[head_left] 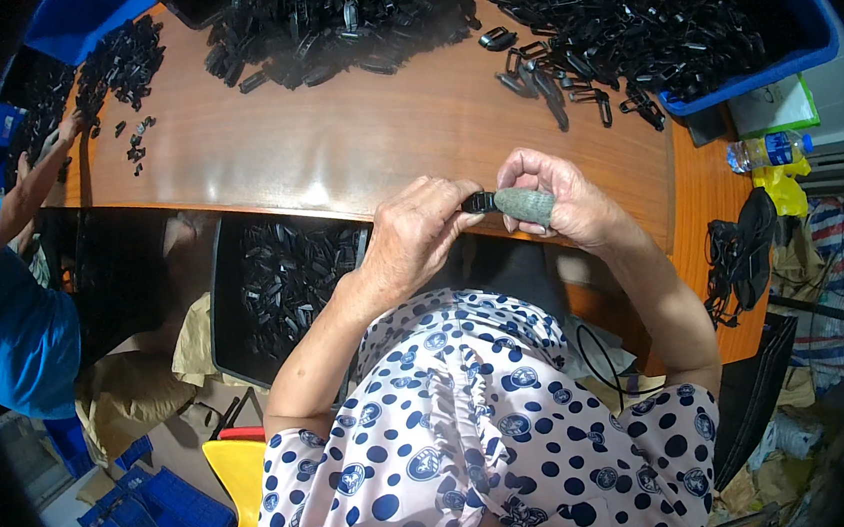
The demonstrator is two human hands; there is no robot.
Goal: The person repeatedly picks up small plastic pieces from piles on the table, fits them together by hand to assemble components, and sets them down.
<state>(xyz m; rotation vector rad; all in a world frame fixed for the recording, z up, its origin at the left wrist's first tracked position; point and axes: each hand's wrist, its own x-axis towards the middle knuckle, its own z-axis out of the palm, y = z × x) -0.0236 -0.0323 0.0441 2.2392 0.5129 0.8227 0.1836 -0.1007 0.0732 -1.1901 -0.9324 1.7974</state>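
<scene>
In front of my body, over the table's near edge, my left hand (pixel 417 226) pinches a small black plastic part (pixel 478 202), clip-like in shape. From the other side my right hand (pixel 562 196) meets the same part, its fingers curled. A grey-green fabric finger cover (pixel 524 206), apparently over the right thumb, presses against the part's right end. The fingertips partly hide the part, so its exact kind does not show.
Heaps of black plastic parts (pixel 331 21) lie along the far side of the brown table (pixel 331 141). A blue bin (pixel 823 28) full of black frames stands far right. Below the edge sits a black crate (pixel 221 321) of parts. At left, another person (pixel 19 309) handles parts.
</scene>
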